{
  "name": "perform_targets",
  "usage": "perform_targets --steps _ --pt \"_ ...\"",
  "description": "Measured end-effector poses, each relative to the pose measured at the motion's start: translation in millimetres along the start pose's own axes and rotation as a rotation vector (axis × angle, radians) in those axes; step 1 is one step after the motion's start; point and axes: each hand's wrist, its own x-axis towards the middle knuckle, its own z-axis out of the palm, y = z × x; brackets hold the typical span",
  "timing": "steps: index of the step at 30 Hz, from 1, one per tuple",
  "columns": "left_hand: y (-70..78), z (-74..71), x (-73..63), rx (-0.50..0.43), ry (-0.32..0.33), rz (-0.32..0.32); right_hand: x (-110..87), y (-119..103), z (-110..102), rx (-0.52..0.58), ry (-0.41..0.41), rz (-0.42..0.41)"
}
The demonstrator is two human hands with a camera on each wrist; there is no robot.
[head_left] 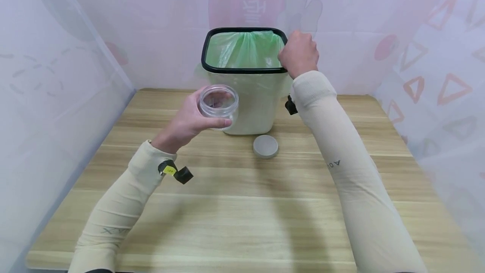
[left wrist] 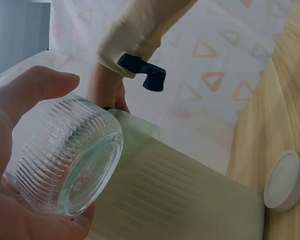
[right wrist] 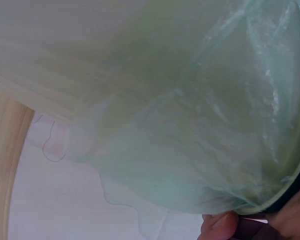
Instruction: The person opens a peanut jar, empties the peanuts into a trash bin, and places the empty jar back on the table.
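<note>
In the head view my left hand (head_left: 191, 115) grips a clear ribbed jar (head_left: 219, 104) by its side, in front of the trash can's left half. The jar has no lid on it, and its thick base faces the camera in the left wrist view. My right hand (head_left: 300, 54) grips the black rim (head_left: 246, 70) of the off-white trash can (head_left: 254, 104) at its right side. A green plastic bag (head_left: 244, 49) lines the can and hangs over its outside, as the right wrist view shows. The right fingertips (right wrist: 219, 226) curl by the rim there.
A round grey lid (head_left: 265, 146) lies on the wooden table (head_left: 242, 214) just in front of the can. Pale printed curtains (head_left: 163, 20) enclose the table at the back and on both sides.
</note>
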Motion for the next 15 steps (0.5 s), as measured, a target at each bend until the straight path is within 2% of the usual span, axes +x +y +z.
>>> perform_targets --steps 9,15 --pt "-22.5 2.8 0.9 -0.026 0.020 -0.023 0.0 0.8 -0.7 0.010 0.016 -0.002" --pt "-38.5 3.9 1.0 -0.011 0.034 -0.042 -0.1 0.8 0.2 0.021 0.009 -0.002"
